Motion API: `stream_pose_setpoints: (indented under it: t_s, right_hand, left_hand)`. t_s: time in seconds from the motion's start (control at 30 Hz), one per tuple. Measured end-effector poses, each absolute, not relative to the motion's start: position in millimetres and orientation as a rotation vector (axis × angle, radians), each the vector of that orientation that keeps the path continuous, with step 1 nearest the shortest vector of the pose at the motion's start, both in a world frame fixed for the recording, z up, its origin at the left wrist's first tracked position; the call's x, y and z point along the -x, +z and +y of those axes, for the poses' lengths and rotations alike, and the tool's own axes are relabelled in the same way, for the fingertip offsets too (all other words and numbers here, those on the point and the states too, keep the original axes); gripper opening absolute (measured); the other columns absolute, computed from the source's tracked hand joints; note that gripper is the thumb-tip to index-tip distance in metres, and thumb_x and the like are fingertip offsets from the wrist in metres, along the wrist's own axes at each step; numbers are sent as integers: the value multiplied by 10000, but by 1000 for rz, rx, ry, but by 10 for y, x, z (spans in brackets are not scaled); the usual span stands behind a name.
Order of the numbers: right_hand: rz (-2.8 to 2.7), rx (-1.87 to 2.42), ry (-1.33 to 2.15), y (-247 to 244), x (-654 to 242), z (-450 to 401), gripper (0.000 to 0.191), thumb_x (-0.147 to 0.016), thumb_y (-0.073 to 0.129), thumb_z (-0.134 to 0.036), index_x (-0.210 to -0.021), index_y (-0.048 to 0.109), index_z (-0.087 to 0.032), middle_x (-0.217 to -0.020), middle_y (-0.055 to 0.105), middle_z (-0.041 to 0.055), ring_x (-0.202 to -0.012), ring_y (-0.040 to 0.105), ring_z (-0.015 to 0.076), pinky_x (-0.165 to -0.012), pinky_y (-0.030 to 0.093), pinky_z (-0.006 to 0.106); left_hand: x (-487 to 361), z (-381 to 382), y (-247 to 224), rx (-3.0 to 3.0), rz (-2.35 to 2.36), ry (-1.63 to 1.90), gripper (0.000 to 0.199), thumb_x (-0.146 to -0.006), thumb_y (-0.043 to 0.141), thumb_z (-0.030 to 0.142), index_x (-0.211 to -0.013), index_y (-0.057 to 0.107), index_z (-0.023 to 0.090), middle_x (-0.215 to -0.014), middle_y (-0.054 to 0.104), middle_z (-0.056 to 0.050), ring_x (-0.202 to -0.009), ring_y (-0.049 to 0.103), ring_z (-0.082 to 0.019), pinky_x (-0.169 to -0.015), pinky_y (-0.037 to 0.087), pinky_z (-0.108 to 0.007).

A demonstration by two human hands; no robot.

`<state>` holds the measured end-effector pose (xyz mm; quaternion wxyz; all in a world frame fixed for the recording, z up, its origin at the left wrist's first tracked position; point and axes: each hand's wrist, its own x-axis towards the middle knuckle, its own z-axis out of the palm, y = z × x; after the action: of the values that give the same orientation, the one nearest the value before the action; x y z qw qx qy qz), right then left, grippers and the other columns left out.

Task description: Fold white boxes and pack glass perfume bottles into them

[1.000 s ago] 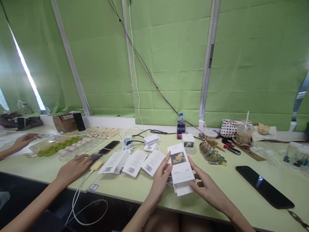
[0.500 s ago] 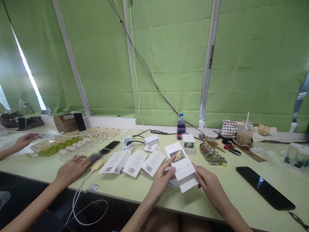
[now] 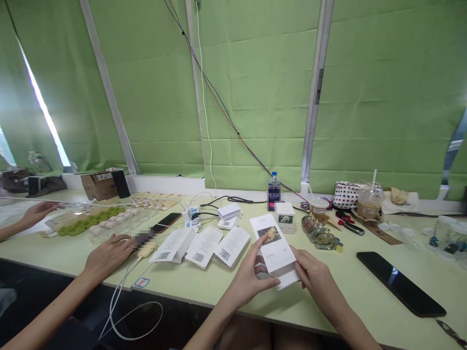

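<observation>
A flattened white box [image 3: 280,257] with a flower picture is held above the table near its front edge. My left hand [image 3: 251,272] touches its left side, with the index finger at the picture and the thumb at the lower edge. On the right side, my right hand [image 3: 314,272] grips the box between thumb and fingers. Flat white packages with barcodes [image 3: 204,247] lie to the left of my left hand. Behind the held box stands an upright white box [image 3: 285,218], and several round clear-lidded tins [image 3: 321,234] lie to its right.
Another person's hand [image 3: 109,255] rests by a yellow object at left; a further hand [image 3: 42,213] is farther left. A bottle [image 3: 274,192], drink cups [image 3: 370,201] and a large black phone [image 3: 400,282] are on the table. A white cable [image 3: 136,304] hangs off the edge.
My left thumb has moved down from the box's left side to its lower edge, and the left fingers have spread. My right hand has barely moved.
</observation>
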<state>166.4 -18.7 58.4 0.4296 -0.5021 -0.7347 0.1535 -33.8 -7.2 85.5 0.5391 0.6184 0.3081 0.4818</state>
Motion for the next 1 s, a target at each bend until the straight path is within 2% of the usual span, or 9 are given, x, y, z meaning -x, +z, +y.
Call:
stream_pose_setpoints:
  t_s: [0.2, 0.37, 0.57, 0.77, 0.83, 0.93, 1.0]
  right_hand:
    - [-1801, 1085, 734, 687, -1690, -210, 463, -920, 451, -406, -1362, 477, -267, -1164, 587, 76, -637, 558, 136, -588, 520, 259]
    - [-1764, 930, 973, 784, -1745, -242, 482, -934, 401, -463, -1376, 459, -279, -1271, 515, 84, -763, 591, 155, -692, 535, 295]
    - [-1670, 953, 1004, 736, -1742, -199, 497, -902, 466, -467, -1363, 480, -283, -1170, 566, 76, -681, 577, 144, -624, 531, 288]
    - [-1665, 1079, 803, 621, -1714, -162, 538, -916, 425, -464, -1409, 415, -250, -1062, 606, 79, -699, 550, 178, -514, 483, 252]
    - [-1699, 1072, 759, 631, -1728, -166, 526, -917, 427, -458, -1405, 421, -260, -1083, 608, 84, -731, 563, 189, -538, 485, 254]
    - [-1726, 1007, 765, 687, -1756, -186, 520, -898, 477, -466, -1382, 458, -275, -1155, 607, 87, -857, 581, 223, -656, 506, 278]
    - [-1703, 971, 840, 724, -1770, -211, 534, -894, 481, -487, -1381, 459, -270, -1131, 629, 80, -851, 582, 223, -708, 504, 301]
  left_hand:
    - [403, -9, 857, -1456, 657, 1119, 732, -671, 709, 134, -1319, 483, 390, -1302, 577, -26, -1054, 589, -299, -838, 490, -385]
    - [445, 16, 867, -1380, 680, 1106, 728, -659, 724, 147, -1306, 501, 392, -1244, 622, -23, -1015, 608, -297, -831, 492, -400]
    - [425, -14, 871, -1397, 680, 1103, 745, -666, 715, 136, -1322, 479, 399, -1255, 617, -13, -1014, 611, -294, -844, 488, -396]
    - [372, -50, 863, -1444, 672, 1100, 739, -677, 695, 133, -1322, 470, 415, -1313, 575, 7, -1025, 602, -294, -827, 490, -396]
    - [381, -53, 869, -1408, 656, 1080, 753, -670, 703, 126, -1327, 466, 407, -1249, 624, -1, -1017, 609, -290, -833, 485, -399]
    - [409, -48, 872, -1358, 624, 1046, 792, -667, 717, 114, -1353, 433, 390, -1094, 704, -15, -985, 631, -282, -856, 470, -413]
    - [420, -43, 867, -1335, 605, 1028, 825, -669, 723, 110, -1375, 396, 386, -1053, 718, -15, -985, 636, -280, -873, 463, -418]
